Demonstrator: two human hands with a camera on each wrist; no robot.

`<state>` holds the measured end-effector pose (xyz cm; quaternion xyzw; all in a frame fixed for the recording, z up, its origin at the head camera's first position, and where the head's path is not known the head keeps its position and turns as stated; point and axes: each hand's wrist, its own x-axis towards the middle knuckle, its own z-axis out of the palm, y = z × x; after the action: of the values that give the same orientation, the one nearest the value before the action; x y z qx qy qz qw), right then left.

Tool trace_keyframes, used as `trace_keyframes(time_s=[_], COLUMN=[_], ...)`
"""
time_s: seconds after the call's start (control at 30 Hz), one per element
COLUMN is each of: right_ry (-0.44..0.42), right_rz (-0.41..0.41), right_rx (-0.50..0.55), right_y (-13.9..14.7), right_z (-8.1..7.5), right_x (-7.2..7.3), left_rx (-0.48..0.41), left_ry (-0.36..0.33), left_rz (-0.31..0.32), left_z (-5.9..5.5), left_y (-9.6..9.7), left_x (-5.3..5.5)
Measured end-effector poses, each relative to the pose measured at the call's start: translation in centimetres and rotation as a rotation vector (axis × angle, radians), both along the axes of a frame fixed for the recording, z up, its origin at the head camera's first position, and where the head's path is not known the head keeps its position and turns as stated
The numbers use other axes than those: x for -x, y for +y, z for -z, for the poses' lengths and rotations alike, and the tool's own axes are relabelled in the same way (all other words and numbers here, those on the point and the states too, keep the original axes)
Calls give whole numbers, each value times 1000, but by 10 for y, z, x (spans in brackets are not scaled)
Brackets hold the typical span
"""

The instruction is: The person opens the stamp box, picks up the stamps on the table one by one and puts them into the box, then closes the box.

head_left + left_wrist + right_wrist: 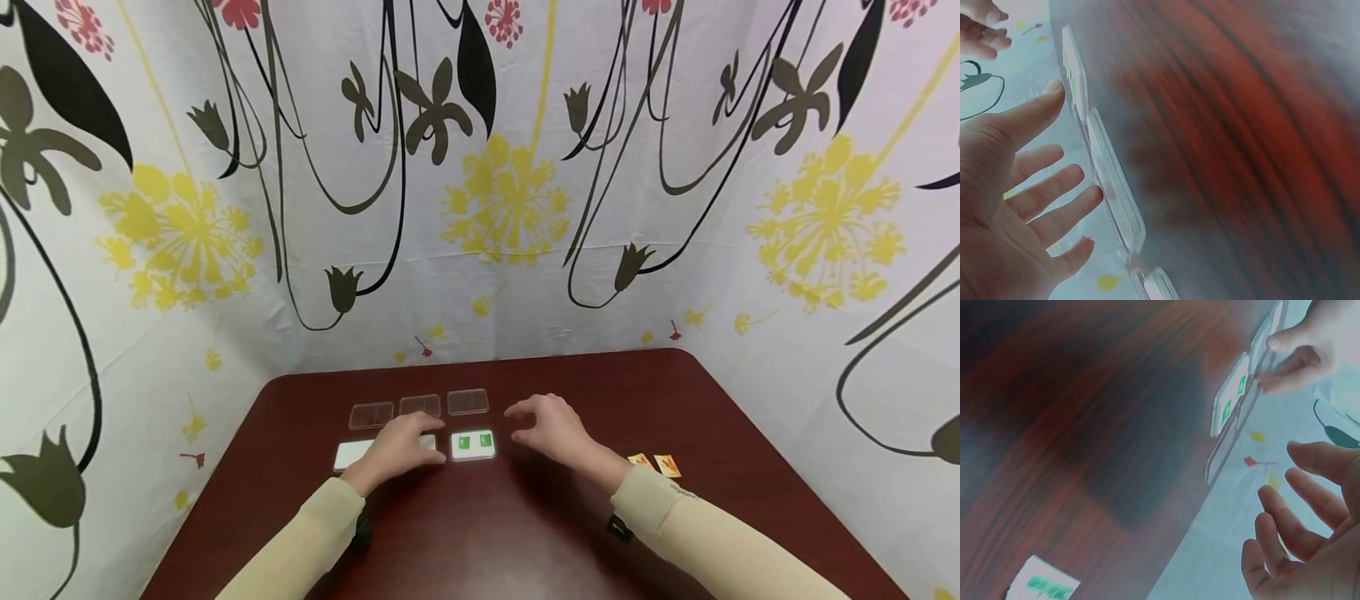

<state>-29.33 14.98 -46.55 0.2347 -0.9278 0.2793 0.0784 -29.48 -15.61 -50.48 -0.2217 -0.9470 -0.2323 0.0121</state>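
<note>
My left hand (399, 451) hovers over the row of shallow white boxes, its fingers loosely bent and holding nothing. Beneath it the middle white box (1116, 187) is mostly hidden in the head view. To its left shows another white box (351, 454). Just right of that hand lies a white box with two green squares (473, 445) inside. My right hand (555, 429) is held above the table to the right of this box, fingers spread and apart from everything. In the right wrist view its palm and relaxed fingers are bare.
Behind the boxes lie three clear rectangular lids, the left lid (371, 415), middle lid (420, 406) and right lid (468, 402). Two small orange-and-white packets, one packet (667, 466) fully visible, lie by the right sleeve. A patterned curtain (480, 317) surrounds the dark red table (465, 533).
</note>
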Motion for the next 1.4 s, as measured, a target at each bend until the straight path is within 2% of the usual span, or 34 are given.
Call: trace_keyframes(time_s=[0.2,0.33,0.53,0.77,0.97,1.13,1.27,1.4], right_ry=[-5,-17,-40,-64,-28,-28,2,41], right_rz=[21,31,20,47,46,115,174,198], right_rx=[-3,-13,-42,-82,-110,-131,-155,-160], right_y=[27,44,67,91,107,116,122,124], right_z=[-2,2,14,22,26,32,36,41], right_x=[-11,-17,-26,-38,-44,-48,-50,-51], left_rx=[39,40,56,87,98,97,105,110], left_ry=[30,32,45,80,72,65,64,66], left_rz=[2,-21,-59,-53,-71,-85,-99,-114], left_z=[-3,-4,1,6,10,8,9,10], left_y=[-10,-17,-31,-46,-53,-56,-57,-56], left_x=[-6,-9,-12,-11,-11,-14,-14,-13])
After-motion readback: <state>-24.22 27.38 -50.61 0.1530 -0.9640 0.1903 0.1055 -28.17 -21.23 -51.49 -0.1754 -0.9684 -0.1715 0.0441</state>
